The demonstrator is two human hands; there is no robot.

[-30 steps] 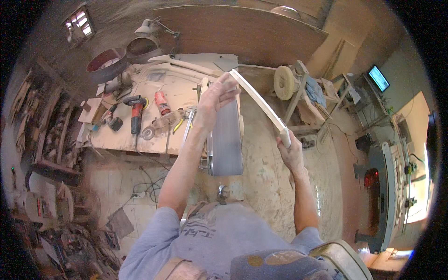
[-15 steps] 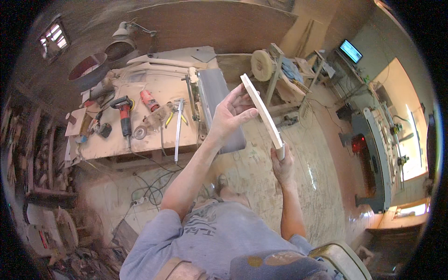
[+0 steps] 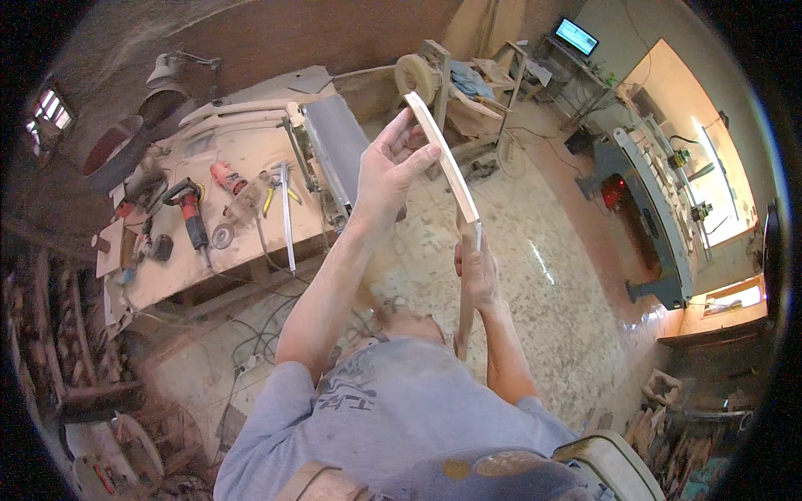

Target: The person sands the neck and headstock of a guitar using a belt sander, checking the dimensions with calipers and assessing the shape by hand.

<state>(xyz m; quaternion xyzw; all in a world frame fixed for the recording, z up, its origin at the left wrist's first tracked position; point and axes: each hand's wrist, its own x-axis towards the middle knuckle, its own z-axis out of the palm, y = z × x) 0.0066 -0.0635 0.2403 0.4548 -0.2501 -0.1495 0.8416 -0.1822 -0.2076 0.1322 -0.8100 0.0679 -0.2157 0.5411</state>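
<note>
My left hand (image 3: pixel 388 167) is raised with fingers bent against the upper part of a long, pale wooden piece (image 3: pixel 443 159), its thumb at the piece's edge. Lower down, my right hand (image 3: pixel 476 267) grips the same piece, which stands steeply and slants toward the upper left; a darker wooden length (image 3: pixel 462 330) runs below that hand, and whether it is one with the pale part I cannot tell. Behind my left hand is a belt sander (image 3: pixel 334 150) with a grey belt, at the right end of the workbench (image 3: pixel 167 275).
The bench carries an angle polisher (image 3: pixel 194 221), a red power tool (image 3: pixel 227 179), a long metal caliper (image 3: pixel 288 225) and yellow-handled pliers. A wooden stand with a buffing wheel (image 3: pixel 413 77) is behind. A monitor (image 3: pixel 576 37) and large machine (image 3: pixel 647 217) are right. Cables lie on the floor.
The view has swung rightward, away from the bench. The wooden piece has come off from over the sander to over the floor and stands more upright, with both hands still on it.
</note>
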